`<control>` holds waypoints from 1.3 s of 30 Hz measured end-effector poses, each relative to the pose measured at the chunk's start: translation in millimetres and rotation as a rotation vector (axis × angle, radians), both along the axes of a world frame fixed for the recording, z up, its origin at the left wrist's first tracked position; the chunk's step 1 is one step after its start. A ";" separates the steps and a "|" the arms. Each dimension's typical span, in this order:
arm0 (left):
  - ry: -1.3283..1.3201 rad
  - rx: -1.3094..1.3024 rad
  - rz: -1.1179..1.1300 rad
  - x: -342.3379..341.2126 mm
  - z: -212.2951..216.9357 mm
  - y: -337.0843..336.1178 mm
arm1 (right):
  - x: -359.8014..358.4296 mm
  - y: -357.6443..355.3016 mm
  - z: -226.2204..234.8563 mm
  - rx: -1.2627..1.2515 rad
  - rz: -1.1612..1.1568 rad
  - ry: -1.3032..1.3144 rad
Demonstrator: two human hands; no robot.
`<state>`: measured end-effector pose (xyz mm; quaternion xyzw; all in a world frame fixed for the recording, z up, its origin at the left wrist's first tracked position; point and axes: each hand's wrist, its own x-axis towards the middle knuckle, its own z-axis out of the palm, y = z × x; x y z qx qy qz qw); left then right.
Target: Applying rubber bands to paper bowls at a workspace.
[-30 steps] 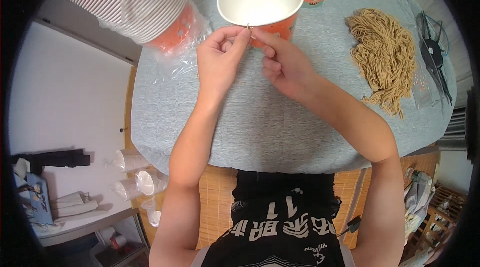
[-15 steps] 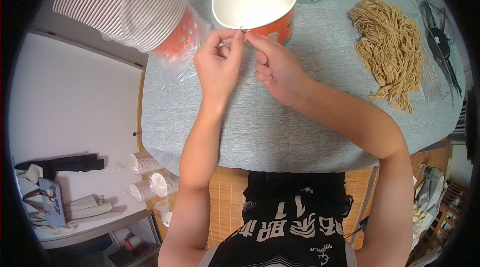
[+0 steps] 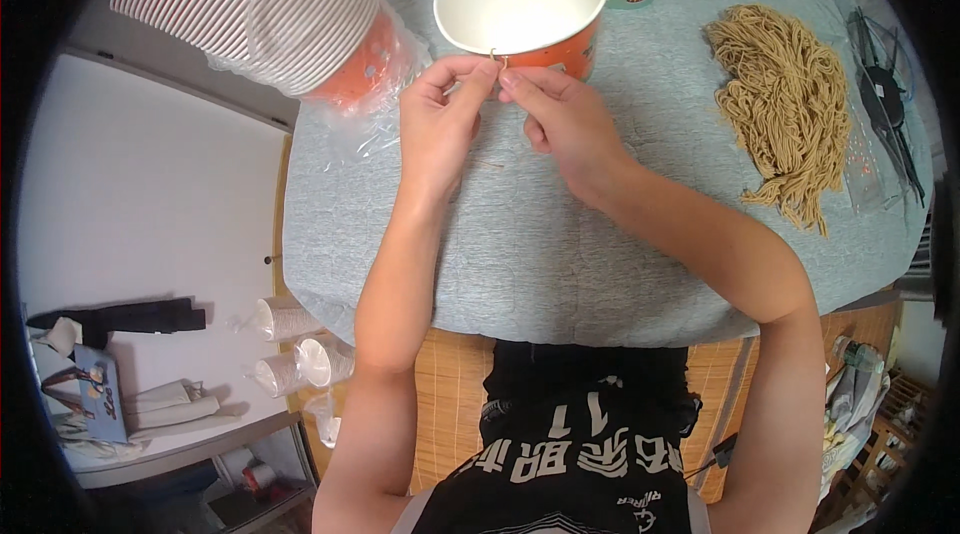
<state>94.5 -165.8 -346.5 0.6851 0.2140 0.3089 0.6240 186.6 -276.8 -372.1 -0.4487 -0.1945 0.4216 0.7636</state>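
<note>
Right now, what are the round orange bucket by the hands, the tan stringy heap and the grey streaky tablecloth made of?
Orange bucket: probably coated paperboard; its white inside looks smooth and slightly shiny.
Tan stringy heap: most likely matte yarn, in many thin, loose strands; which fibre, I can't tell.
Grey tablecloth: seems matte fabric, with fine streaks and a softly drooping edge.

Your paper bucket (image 3: 527, 9), orange outside w/ white interior, stands mouth up just beyond your grip. Thin tan string (image 3: 505, 62) shows in short bits at your grip, by the near rim; can't tell if it's knotted.
</note>
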 end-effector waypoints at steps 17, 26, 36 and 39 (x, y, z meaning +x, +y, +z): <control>-0.093 0.133 0.044 1.1 0.0 1.5 | 31.7 1.6 -4.4 0.083 -0.529 -1.517; -0.238 -0.070 -0.057 -1.7 0.4 -3.7 | 43.0 -11.4 39.5 0.144 -0.811 -2.181; -0.271 0.272 0.045 -1.3 -11.3 -1.8 | 44.9 -2.6 42.8 0.128 -0.508 -1.977; -0.291 0.035 -0.044 -2.2 -5.4 -0.5 | 45.1 -4.0 45.1 0.141 -0.482 -1.980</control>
